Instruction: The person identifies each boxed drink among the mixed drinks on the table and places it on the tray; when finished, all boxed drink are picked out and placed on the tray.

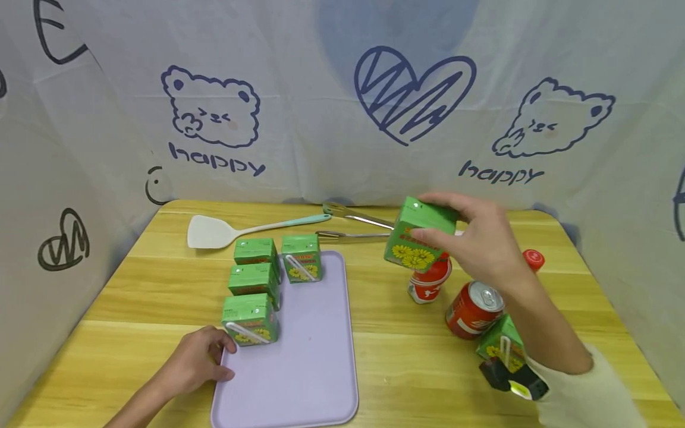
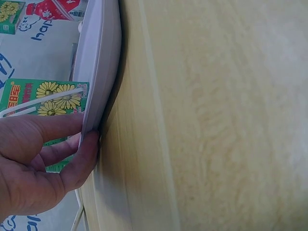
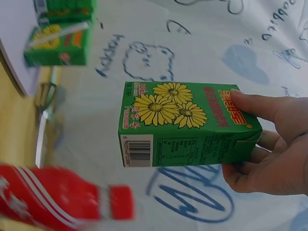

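Note:
My right hand grips a green drink carton printed with yellow flowers, raised over the right half of the table. In the right wrist view that carton is held by its end between thumb and fingers. My left hand pinches the left rim of the lilac tray; the left wrist view shows thumb and fingers on both sides of the tray's edge. Several matching cartons stand on the tray, three along its left side, the nearest carton close to my left fingers, and another carton at the far edge.
Below the raised carton stands a red-capped bottle. A red can, another green carton and a second red cap are near my right forearm. A white spatula and metal tongs lie at the back.

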`<action>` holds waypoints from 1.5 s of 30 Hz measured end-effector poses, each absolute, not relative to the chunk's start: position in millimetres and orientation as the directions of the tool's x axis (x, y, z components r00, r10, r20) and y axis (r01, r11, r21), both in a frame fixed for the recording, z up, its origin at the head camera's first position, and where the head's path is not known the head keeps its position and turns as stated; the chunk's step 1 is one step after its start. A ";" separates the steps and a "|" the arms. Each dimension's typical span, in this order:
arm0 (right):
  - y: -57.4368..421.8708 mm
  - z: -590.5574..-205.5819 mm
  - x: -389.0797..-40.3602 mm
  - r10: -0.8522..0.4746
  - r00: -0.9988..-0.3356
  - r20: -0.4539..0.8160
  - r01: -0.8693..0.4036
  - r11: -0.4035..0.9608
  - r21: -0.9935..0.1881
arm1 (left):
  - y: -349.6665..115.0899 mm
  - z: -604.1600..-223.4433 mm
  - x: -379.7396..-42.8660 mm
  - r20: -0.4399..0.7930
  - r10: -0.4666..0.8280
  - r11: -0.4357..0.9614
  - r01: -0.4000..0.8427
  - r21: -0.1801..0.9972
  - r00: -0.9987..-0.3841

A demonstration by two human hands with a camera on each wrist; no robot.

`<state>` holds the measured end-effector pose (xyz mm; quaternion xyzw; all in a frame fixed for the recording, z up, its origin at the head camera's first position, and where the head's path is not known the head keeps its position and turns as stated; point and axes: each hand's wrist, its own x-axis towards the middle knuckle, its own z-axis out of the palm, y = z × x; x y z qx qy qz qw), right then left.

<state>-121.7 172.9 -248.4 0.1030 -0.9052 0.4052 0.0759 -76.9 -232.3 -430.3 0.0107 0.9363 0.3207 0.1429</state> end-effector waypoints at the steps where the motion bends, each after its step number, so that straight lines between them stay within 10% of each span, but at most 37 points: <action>1: 169.1 -252.1 -122.2 -0.138 -0.968 0.210 -0.248 0.650 -0.718 | -232.4 -430.3 -77.0 -0.260 0.112 0.794 -0.071 0.604 -0.959; 45: 32.1 -392.8 -175.3 -0.532 -0.810 0.247 -0.525 0.471 -0.709 | -233.0 -433.4 -76.5 -0.240 0.102 0.784 -0.070 0.616 -0.965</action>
